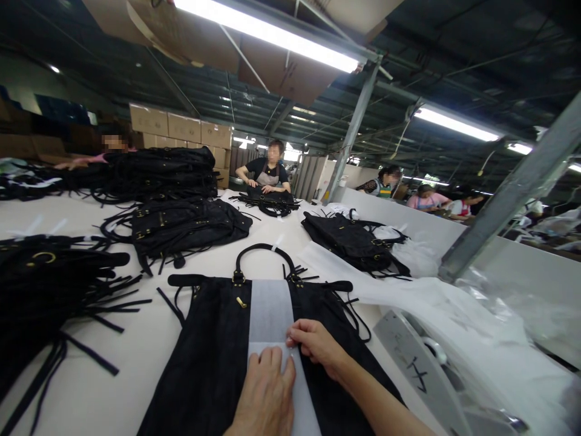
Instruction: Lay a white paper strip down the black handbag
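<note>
A black handbag (204,351) lies flat on the white table in front of me, its curved handle (261,247) pointing away. Down its middle runs a strip of thin white wrapping sheet (271,306), with a fold line across it near my fingers. My left hand (267,390) rests palm down on the sheet, its fingers lying flat over the lower part. At the sheet's right edge, my right hand (313,342) has thumb and forefinger pinched together on it. A small gold zipper pull (241,302) shows left of the sheet.
Stacked black bags (167,175) fill the left side, with another bag pile (54,284) nearer me. One more bag (351,239) lies at back right. White sheets (436,303) and a grey box (417,363) are on the right. A co-worker (270,169) handles a bag across the table.
</note>
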Tool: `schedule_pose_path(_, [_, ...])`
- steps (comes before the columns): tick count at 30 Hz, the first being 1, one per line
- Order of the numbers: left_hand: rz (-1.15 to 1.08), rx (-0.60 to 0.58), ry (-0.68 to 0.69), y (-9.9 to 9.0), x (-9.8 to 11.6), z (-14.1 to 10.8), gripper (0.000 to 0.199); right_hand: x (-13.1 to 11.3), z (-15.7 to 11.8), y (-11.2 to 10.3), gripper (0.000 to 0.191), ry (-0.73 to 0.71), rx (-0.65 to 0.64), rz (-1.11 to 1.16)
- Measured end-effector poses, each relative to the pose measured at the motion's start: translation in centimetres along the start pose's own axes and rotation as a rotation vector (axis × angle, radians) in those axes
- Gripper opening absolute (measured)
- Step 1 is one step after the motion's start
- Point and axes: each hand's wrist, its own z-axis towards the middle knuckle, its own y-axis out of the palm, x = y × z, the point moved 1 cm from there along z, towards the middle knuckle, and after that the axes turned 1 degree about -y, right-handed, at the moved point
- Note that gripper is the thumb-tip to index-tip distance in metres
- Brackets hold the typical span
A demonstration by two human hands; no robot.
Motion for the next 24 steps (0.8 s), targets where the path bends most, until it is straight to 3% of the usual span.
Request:
schedule_pose_path(5, [-0.058,0.031,-0.002,-0.2,-0.1,0.0,0.064,0.4,0.2,0.0,0.031,-0.014,-0.003,-0.003])
schedule_pose_path(9, [-0.119,0.006,-0.028,-1.0,-0.1,0.2,0.056,0.7,0.3,0.1,0.029,-0.043,-0.004,-0.019])
schedule_pose_path(13, [-0.120,-0.003,-0.035,-1.4,0.0,0.2,0.056,0.8,0.7,0.0,0.026,-0.186,0.020,-0.057])
schedule_pose_path(17, [-0.102,-0.017,-0.030,-1.2,-0.1,0.2,0.056,1.2,1.6,-0.3,0.023,-0.347,0.144,-0.131])
schedule_pose_path(24, [-0.057,-0.057,-0.042,-1.6,0.3,0.4,0.054,2.1,2.4,-0.3,0.019,-0.413,0.201,-0.219])
